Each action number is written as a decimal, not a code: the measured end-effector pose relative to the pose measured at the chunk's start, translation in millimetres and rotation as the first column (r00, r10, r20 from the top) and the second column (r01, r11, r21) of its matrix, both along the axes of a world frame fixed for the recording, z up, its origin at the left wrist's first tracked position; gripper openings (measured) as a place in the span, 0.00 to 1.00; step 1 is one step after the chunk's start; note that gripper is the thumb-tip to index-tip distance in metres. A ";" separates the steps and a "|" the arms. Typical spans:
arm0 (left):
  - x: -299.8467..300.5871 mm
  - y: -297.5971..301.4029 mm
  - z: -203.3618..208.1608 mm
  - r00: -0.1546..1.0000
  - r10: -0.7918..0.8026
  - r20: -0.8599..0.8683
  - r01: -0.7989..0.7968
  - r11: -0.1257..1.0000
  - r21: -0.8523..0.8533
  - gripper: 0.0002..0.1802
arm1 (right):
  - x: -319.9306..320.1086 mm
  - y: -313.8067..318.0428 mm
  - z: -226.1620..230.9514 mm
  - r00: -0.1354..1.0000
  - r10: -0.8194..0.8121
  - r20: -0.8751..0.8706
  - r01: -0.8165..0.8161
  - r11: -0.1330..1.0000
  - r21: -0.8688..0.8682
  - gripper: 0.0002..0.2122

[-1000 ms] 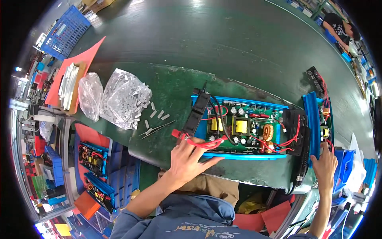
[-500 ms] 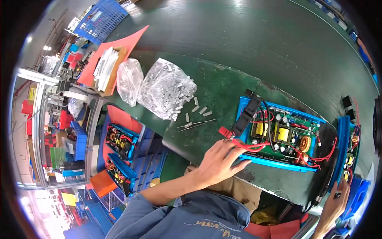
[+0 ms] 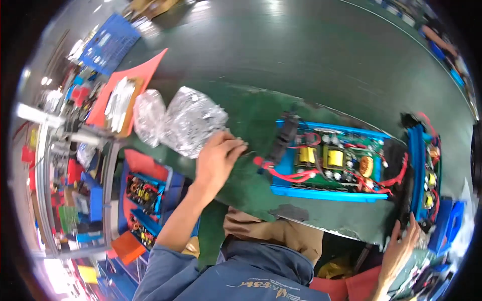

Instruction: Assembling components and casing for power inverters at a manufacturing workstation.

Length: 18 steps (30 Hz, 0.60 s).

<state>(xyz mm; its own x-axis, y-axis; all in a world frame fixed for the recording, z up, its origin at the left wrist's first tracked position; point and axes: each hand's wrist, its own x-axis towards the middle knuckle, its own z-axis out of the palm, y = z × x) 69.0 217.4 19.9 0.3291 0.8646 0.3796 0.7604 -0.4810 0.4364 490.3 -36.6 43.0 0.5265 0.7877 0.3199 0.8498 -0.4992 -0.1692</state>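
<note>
My left hand (image 3: pixel 217 159) is over the green mat by a clear plastic bag (image 3: pixel 193 120) of small grey pieces. Its thumb and fingers are pinched together; motion blur hides what is between them. In front of me, to the right, an open blue-cased circuit board unit (image 3: pixel 329 193) lies with yellow-wrapped transformers, a copper coil and red leads. A black connector strip (image 3: pixel 284 138) rests across its left end. At the far right, my right hand (image 3: pixel 400 251) has its fingers closed about a black rod-shaped tool (image 3: pixel 403 216), partly hidden, beside a second blue-cased unit (image 3: pixel 415 170).
A second clear bag (image 3: pixel 149 118) and a carton of white strips (image 3: pixel 120 105) on a red sheet stand at the left. Below them, a blue bin (image 3: pixel 173 200) holds more units. A blue basket (image 3: pixel 109 44) sits far left, a blue box (image 3: pixel 447 228) far right.
My left hand has left the red leads and moved left to the small grey pieces, closing its fingers. My right hand has shifted onto the black tool. The view has turned slightly.
</note>
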 end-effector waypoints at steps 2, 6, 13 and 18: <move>1.6 -1.6 0.1 0.998 0.031 -0.051 -0.030 1.000 0.009 0.07 | 5.2 -3.7 -9.4 0.996 0.050 -0.074 -0.050 0.999 0.006 0.21; -6.1 5.9 3.5 0.998 -0.023 0.063 0.032 0.988 -0.151 0.08 | -15.3 -12.2 -11.6 0.991 -0.056 -0.123 0.059 0.998 0.015 0.29; 7.4 -15.4 54.7 0.915 0.209 0.346 -0.144 0.968 -0.205 0.08 | -80.1 -99.4 -21.0 0.639 -0.132 -0.758 0.228 0.973 0.022 0.26; 69.3 -44.4 95.2 0.943 -0.132 0.305 0.178 0.976 -0.128 0.11 | -129.5 -104.1 -46.6 -0.149 -0.040 -0.988 0.331 0.940 -0.088 0.29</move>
<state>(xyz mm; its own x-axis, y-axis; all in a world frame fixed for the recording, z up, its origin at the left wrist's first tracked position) 138.3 172.9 115.1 0.3578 0.8666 0.3478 0.5092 -0.4933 0.7052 360.9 -140.6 -3.6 0.4801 0.6106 -0.6299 -0.4495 -0.4454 -0.7743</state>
